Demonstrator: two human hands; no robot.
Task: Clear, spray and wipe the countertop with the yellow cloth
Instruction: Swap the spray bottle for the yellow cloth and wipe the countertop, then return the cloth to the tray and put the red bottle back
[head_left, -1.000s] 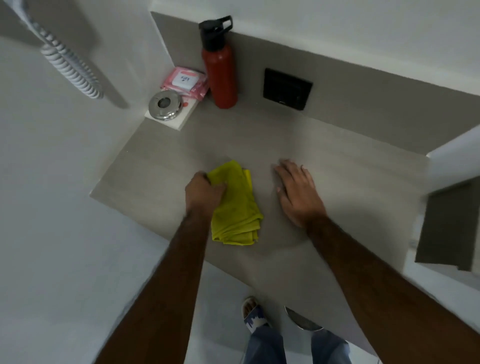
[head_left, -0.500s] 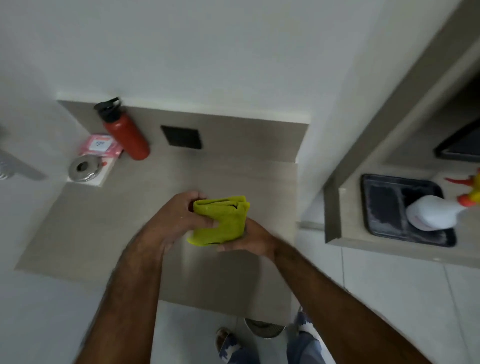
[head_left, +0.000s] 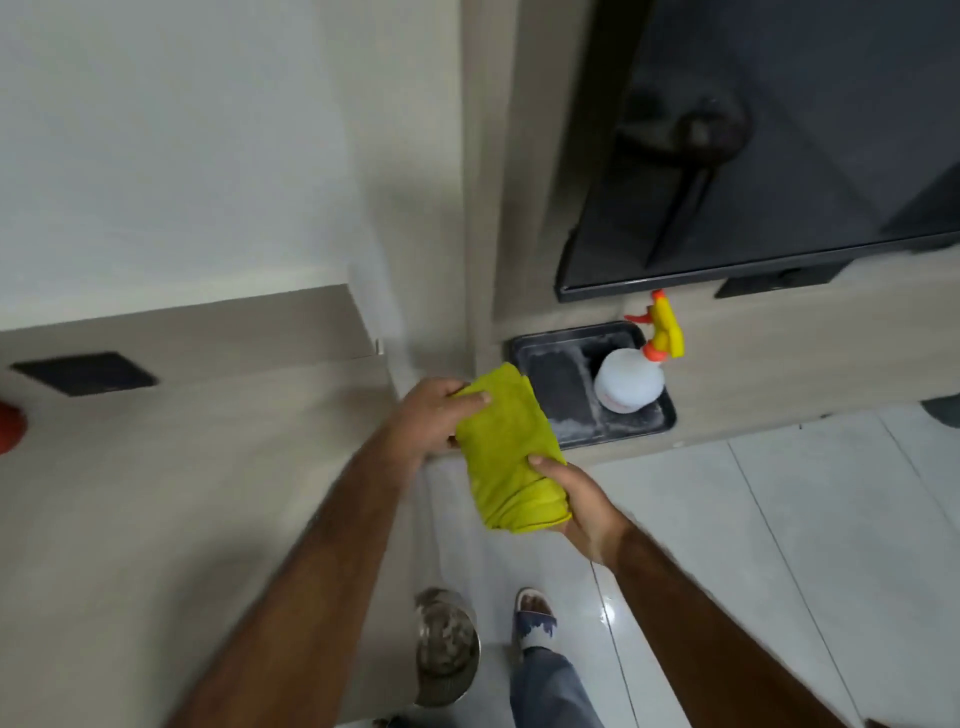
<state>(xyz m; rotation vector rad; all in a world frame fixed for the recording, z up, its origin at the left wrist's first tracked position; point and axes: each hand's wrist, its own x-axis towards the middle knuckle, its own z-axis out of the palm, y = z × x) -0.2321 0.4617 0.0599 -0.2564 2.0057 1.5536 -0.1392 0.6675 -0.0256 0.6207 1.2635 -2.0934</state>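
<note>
Folded yellow cloth (head_left: 506, 457) held in the air between both hands, off the right end of the countertop (head_left: 156, 467) and above the white tiled floor (head_left: 779, 519). Left hand (head_left: 434, 415) at the upper end of the cloth, thumb laid over the top fold, remaining fingers curled beneath and mostly hidden. Right hand (head_left: 582, 506) at the lower end of the cloth, thumb pressed on the upper face, other fingers wrapped under the bundle and out of sight. Cloth tilted, upper end toward the black tray (head_left: 556, 374), lower end toward the person's body. Beyond and right of the cloth: black tray on a low shelf (head_left: 779, 374), with a white spray bottle (head_left: 629, 384) standing in its right part, yellow and orange trigger head (head_left: 662, 332) pointing away. Further beyond the cloth: dark screen (head_left: 779, 130) above the shelf. Left of the cloth: grey countertop, black wall plate (head_left: 85, 373) on its back panel, and a red object (head_left: 10, 428) cut off at the picture's edge. Below the cloth: sandalled foot (head_left: 535, 618) and a round metal bin (head_left: 447, 647) on the floor.
</note>
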